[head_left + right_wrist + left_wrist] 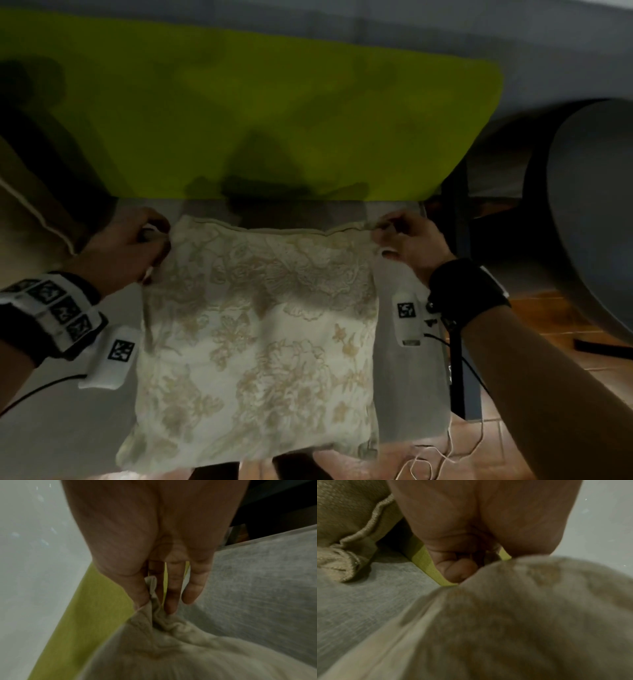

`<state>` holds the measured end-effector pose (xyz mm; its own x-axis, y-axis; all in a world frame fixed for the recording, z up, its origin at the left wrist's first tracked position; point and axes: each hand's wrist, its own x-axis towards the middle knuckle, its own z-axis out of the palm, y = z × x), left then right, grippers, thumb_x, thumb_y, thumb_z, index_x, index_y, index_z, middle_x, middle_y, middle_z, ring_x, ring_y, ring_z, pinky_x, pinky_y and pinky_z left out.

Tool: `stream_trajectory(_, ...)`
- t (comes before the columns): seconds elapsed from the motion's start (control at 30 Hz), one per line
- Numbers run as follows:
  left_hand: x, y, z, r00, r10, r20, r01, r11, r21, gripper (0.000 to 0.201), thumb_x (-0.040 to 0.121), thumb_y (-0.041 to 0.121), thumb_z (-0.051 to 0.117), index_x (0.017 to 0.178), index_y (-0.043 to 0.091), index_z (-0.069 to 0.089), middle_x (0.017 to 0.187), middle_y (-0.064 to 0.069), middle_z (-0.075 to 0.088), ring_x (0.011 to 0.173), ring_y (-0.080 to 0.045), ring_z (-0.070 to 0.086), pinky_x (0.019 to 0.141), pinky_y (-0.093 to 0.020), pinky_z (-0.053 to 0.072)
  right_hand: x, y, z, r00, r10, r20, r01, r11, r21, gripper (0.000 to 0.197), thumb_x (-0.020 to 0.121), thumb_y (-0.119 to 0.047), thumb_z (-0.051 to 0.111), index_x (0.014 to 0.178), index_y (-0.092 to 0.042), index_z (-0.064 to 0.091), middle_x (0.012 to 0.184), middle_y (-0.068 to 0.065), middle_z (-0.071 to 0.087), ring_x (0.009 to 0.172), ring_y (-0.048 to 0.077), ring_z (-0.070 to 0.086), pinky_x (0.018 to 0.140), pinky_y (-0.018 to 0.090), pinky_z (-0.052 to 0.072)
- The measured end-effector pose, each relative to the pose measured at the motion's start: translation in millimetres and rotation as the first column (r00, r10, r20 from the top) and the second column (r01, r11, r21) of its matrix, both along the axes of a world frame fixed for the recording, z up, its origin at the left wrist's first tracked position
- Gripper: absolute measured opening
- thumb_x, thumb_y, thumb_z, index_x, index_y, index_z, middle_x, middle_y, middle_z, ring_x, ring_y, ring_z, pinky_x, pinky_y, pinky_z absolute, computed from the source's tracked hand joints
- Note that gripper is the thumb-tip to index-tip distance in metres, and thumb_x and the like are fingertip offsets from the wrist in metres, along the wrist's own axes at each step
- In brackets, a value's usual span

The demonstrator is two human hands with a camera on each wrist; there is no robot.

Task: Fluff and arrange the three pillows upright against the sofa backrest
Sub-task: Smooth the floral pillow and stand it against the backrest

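A cream pillow with a beige floral pattern hangs over the grey sofa seat, in front of the lime-green backrest. My left hand grips its top left corner with curled fingers. My right hand pinches the top right corner between thumb and fingers. A tan pillow with a piped edge lies at the left on the seat. Any third pillow is out of sight.
A large grey round object stands at the right, beside the sofa's end. A dark frame post and brown tiled floor lie to the right. White cables trail near the seat's front corner.
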<state>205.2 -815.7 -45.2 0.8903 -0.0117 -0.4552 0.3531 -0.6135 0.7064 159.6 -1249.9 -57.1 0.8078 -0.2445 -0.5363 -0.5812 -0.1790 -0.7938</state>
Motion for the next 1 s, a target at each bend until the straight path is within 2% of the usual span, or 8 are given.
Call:
stream_trajectory(0.13, 16, 28, 3, 0.975, 0.208, 0.074, -0.209, 0.978, 0.003, 0.022, 0.072, 0.031, 0.059, 0.089, 0.045, 0.061, 0.091, -0.022, 0.065, 0.079, -0.040, 0.066, 0.059, -0.062, 0.056, 0, -15, -4, 0.964, -0.238, 0.118, 0.226, 0.969, 0.101, 0.023, 0.092, 0.000, 0.066, 0.102, -0.021, 0.069, 0.095, 0.000, 0.074, 0.086, 0.015, 0.070, 0.073, 0.036, 0.056)
stream_trajectory(0.27, 7, 14, -4, 0.927, 0.374, 0.021, -0.363, 0.910, -0.203, 0.026, 0.098, 0.011, 0.057, 0.098, 0.037, 0.054, 0.093, -0.012, 0.063, 0.059, -0.011, 0.067, 0.052, -0.033, 0.059, -9, -5, -20, 0.955, -0.291, -0.056, 0.295, 0.918, 0.266, 0.029, 0.099, -0.031, 0.066, 0.127, -0.024, 0.062, 0.099, 0.000, 0.070, 0.079, 0.016, 0.067, 0.072, 0.038, 0.057)
stream_trajectory(0.4, 1, 7, -29, 0.911, 0.379, -0.165, -0.410, 0.877, -0.250, 0.027, 0.096, 0.009, 0.061, 0.122, 0.005, 0.058, 0.112, -0.014, 0.071, 0.086, -0.028, 0.064, 0.070, -0.035, 0.056, -16, 8, -29, 0.975, -0.101, -0.196, 0.151, 0.953, 0.264, 0.024, 0.100, -0.023, 0.065, 0.123, -0.019, 0.068, 0.109, 0.003, 0.077, 0.100, 0.023, 0.072, 0.094, 0.044, 0.054)
stream_trajectory(0.53, 1, 5, -35, 0.899, 0.326, -0.292, -0.371, 0.922, -0.113, 0.068, 0.087, 0.028, 0.073, 0.146, 0.018, 0.042, 0.129, -0.008, 0.061, 0.112, -0.032, 0.059, 0.098, -0.049, 0.049, -10, 6, -29, 0.976, -0.205, -0.070, 0.210, 0.975, 0.076, 0.010, 0.098, -0.015, 0.067, 0.107, -0.014, 0.070, 0.094, 0.004, 0.078, 0.087, 0.019, 0.075, 0.083, 0.038, 0.058)
stream_trajectory(0.63, -3, 8, -28, 0.902, 0.180, -0.393, -0.247, 0.961, -0.126, 0.060, 0.074, 0.040, 0.079, 0.127, 0.016, 0.063, 0.121, -0.012, 0.068, 0.113, -0.034, 0.063, 0.104, -0.054, 0.047, -8, -5, -31, 0.973, -0.228, 0.029, 0.228, 0.941, -0.249, 0.007, 0.095, -0.024, 0.068, 0.098, -0.019, 0.071, 0.082, 0.003, 0.073, 0.079, 0.024, 0.071, 0.076, 0.041, 0.062)
stream_trajectory(0.73, -12, 5, -21, 0.927, 0.097, -0.362, -0.167, 0.972, -0.168, 0.036, 0.079, 0.039, 0.077, 0.103, 0.014, 0.070, 0.107, -0.015, 0.068, 0.101, -0.030, 0.061, 0.087, -0.044, 0.047, -14, -11, -36, 0.998, -0.064, 0.012, 0.061, 0.859, -0.508, 0.005, 0.094, -0.032, 0.067, 0.091, -0.032, 0.063, 0.093, 0.005, 0.074, 0.089, 0.030, 0.070, 0.084, 0.047, 0.060)
stream_trajectory(0.9, -10, 19, -21, 0.905, 0.267, -0.331, -0.350, 0.910, -0.222, 0.043, 0.087, 0.025, 0.075, 0.128, 0.022, 0.061, 0.118, -0.010, 0.069, 0.107, -0.031, 0.065, 0.086, -0.045, 0.053, -22, -22, -16, 0.990, -0.124, 0.059, 0.135, 0.960, -0.246, 0.023, 0.096, -0.006, 0.068, 0.114, -0.020, 0.064, 0.088, 0.001, 0.067, 0.078, 0.015, 0.066, 0.058, 0.017, 0.058)
stream_trajectory(1.0, -9, 24, -16, 0.877, 0.273, -0.396, -0.405, 0.863, -0.301, 0.050, 0.076, 0.024, 0.077, 0.124, 0.015, 0.066, 0.119, -0.009, 0.072, 0.104, -0.026, 0.070, 0.091, -0.046, 0.054, -25, -34, -16, 0.994, -0.106, 0.036, 0.110, 0.980, -0.168, 0.033, 0.093, -0.002, 0.070, 0.109, -0.030, 0.065, 0.094, 0.009, 0.069, 0.089, 0.025, 0.072, 0.070, 0.030, 0.063)
